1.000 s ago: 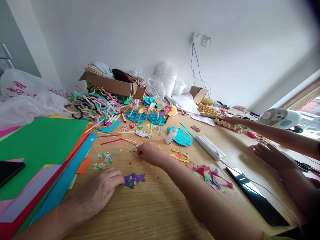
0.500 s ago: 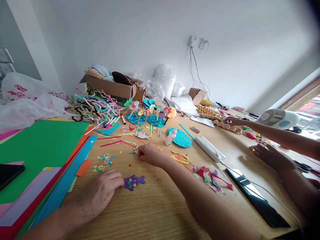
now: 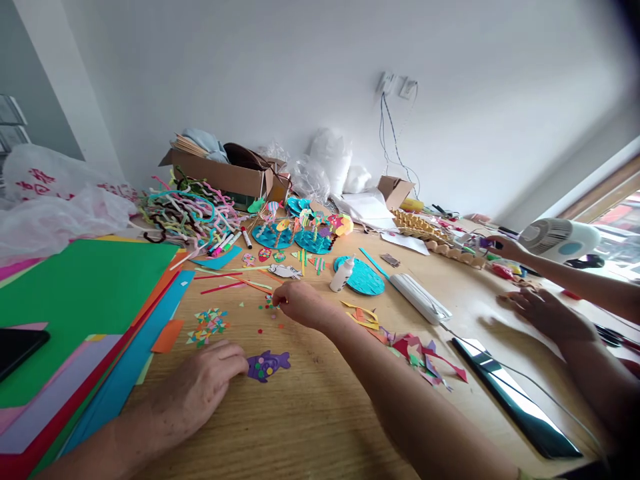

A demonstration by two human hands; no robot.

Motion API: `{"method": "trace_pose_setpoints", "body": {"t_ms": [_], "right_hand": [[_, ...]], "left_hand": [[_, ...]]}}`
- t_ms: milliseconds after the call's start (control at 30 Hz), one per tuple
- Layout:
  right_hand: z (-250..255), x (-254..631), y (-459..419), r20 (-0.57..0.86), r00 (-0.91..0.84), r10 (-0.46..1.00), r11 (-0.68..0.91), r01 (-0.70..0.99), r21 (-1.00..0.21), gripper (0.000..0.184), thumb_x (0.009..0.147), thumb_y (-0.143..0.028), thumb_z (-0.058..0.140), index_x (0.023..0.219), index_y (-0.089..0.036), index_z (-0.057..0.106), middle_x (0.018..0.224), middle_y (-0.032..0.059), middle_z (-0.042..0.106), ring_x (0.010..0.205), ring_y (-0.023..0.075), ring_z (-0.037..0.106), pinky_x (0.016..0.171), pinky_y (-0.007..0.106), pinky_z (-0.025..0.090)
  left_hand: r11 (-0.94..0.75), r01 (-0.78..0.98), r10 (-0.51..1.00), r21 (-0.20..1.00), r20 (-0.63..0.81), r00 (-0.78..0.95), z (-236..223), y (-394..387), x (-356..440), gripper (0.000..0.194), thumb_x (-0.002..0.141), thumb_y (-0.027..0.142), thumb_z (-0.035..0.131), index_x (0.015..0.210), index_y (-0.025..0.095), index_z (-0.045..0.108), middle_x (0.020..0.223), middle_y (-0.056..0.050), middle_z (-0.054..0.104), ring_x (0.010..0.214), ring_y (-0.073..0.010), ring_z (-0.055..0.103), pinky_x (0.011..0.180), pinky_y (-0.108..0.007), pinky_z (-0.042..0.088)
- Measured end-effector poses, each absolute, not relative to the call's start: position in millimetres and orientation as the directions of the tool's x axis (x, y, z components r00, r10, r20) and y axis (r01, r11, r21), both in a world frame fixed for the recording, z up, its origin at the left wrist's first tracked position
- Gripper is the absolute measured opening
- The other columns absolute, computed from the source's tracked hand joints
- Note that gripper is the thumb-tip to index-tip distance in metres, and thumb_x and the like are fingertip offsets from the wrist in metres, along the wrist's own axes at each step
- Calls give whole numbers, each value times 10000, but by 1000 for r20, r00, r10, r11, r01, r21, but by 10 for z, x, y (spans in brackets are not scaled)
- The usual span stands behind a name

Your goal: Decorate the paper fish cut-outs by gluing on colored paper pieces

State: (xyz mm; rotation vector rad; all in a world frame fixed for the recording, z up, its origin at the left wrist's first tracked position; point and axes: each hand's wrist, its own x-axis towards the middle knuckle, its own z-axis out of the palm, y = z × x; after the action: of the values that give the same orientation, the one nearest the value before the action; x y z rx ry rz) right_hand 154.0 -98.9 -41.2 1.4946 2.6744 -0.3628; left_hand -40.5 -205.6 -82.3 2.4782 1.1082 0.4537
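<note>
A purple paper fish (image 3: 267,366) with several coloured dots on it lies flat on the table. The fingertips of my left hand (image 3: 205,380) grip its left end. Beyond the fish, my right hand (image 3: 303,305) has its fingers pinched together at a small scatter of round paper dots (image 3: 269,301); whatever is in the pinch is hidden. Left of that lies a pile of tiny paper triangles (image 3: 209,325). A white glue bottle (image 3: 342,275) stands by a blue oval disc (image 3: 367,277). A white paper fish (image 3: 285,271) rests farther back.
Coloured paper sheets (image 3: 95,293) cover the left side. Paper scraps (image 3: 417,353), a white power strip (image 3: 419,297) and a dark glossy slab (image 3: 515,393) lie to the right. Another person's hands (image 3: 550,317) work at far right. Pipe cleaners (image 3: 190,210) and a cardboard box (image 3: 220,175) stand behind.
My right hand has shifted slightly away and left over the dots. My left hand and the purple fish stay put. The other person's far hand has moved right, off the brown corrugated strip.
</note>
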Motion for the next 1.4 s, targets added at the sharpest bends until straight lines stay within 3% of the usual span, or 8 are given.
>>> {"method": "trace_pose_setpoints", "body": {"t_ms": [333, 500, 667, 767, 1067, 1400], "right_hand": [[-468, 1411, -995, -64, -483, 873, 472, 871, -135, 184, 799, -269, 524, 882, -187, 666, 962, 82, 640, 866, 210, 584, 631, 258, 384], [-503, 1481, -984, -39, -502, 864, 491, 857, -156, 319, 734, -101, 537, 1011, -231, 626, 1079, 50, 595, 965, 191, 553, 681, 239, 388], [-478, 1516, -997, -37, -496, 867, 484, 859, -170, 271, 798, -121, 459, 950, -200, 669, 944, 54, 654, 876, 186, 586, 683, 252, 398], [-469, 1507, -1033, -11, -506, 863, 498, 852, -161, 345, 776, -71, 451, 1011, -207, 664, 1064, 65, 630, 963, 197, 566, 720, 259, 392], [-495, 1364, -1145, -145, -650, 746, 627, 759, -177, 204, 770, -193, 548, 897, -216, 706, 843, 13, 698, 742, 145, 604, 562, 212, 361], [-466, 1289, -1198, -209, -696, 687, 695, 713, -91, 222, 758, -152, 532, 881, -213, 707, 895, 34, 700, 814, 187, 625, 581, 233, 381]], "left_hand": [[-600, 618, 764, 508, 136, 630, -802, -2065, -417, 410, 678, -8, 299, 832, 205, 614, 847, -17, 629, 844, -165, 568, 775, -281, 461], [-619, 593, 756, 515, 185, 628, -855, -2057, -441, 420, 672, -21, 290, 831, 202, 608, 848, -16, 626, 848, -160, 569, 782, -276, 453], [-592, 605, 772, 533, 158, 616, -834, -2056, -433, 413, 655, -15, 307, 830, 198, 614, 848, -14, 636, 843, -165, 581, 767, -271, 459], [-602, 598, 768, 530, 178, 615, -808, -2061, -425, 434, 647, -24, 291, 823, 198, 620, 842, -14, 645, 831, -162, 591, 759, -270, 465], [-599, 598, 778, 531, 213, 590, -871, -2055, -451, 437, 667, -21, 295, 834, 216, 623, 848, -6, 643, 833, -157, 586, 767, -266, 471], [-599, 600, 779, 530, 216, 588, -899, -2070, -450, 429, 689, -21, 300, 860, 217, 614, 914, -13, 633, 905, -150, 583, 819, -267, 456]]}}
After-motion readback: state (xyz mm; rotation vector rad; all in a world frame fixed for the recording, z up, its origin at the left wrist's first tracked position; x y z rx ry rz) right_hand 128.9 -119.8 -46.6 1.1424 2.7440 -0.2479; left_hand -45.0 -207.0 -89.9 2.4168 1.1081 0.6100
